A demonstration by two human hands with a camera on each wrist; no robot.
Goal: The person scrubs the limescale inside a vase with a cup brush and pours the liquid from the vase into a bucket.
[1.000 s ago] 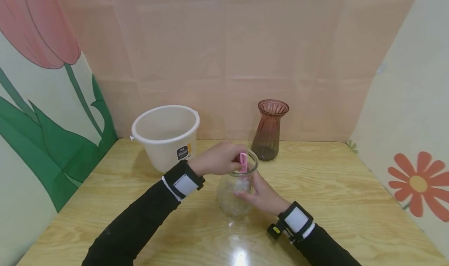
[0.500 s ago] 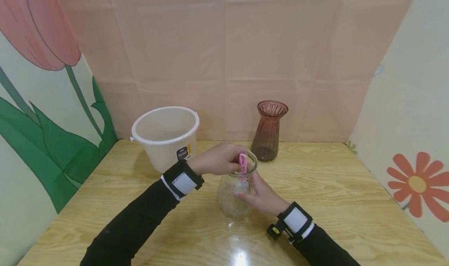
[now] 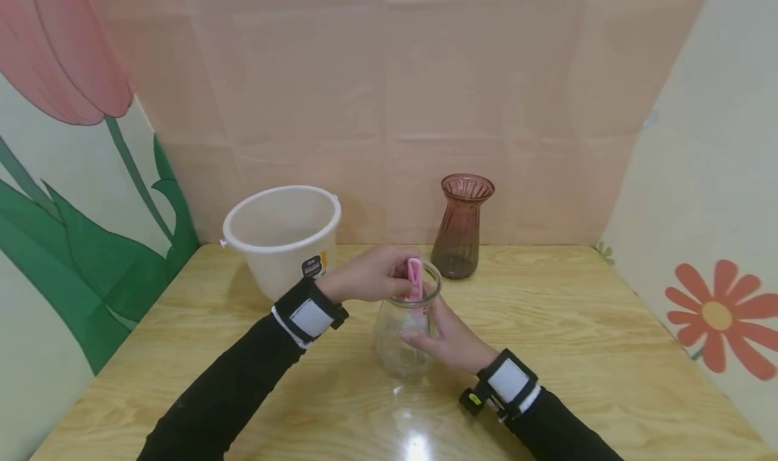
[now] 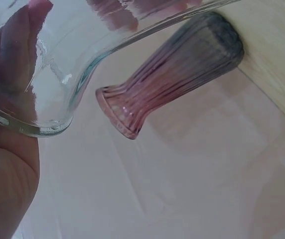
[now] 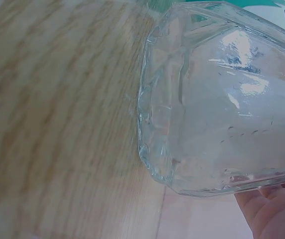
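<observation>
A clear glass jar (image 3: 402, 336) stands on the wooden table (image 3: 577, 339) in the head view. My left hand (image 3: 371, 277) pinches a pink handle (image 3: 415, 279) that dips into the jar's mouth; something white shows inside the glass. My right hand (image 3: 446, 339) grips the jar's side from the right. The left wrist view shows the jar's rim (image 4: 43, 130) against my fingers (image 4: 20, 45). In the right wrist view the jar's faceted body (image 5: 217, 104) fills the frame, with my palm at its lower right.
A white plastic bucket (image 3: 281, 235) stands at the back left of the table. A reddish-brown ribbed glass vase (image 3: 462, 226), also in the left wrist view (image 4: 177, 69), stands behind the jar. Painted walls close in the left, back and right.
The pink handle has risen slightly in the jar's mouth. Both hands keep their hold; the view has shifted a little.
</observation>
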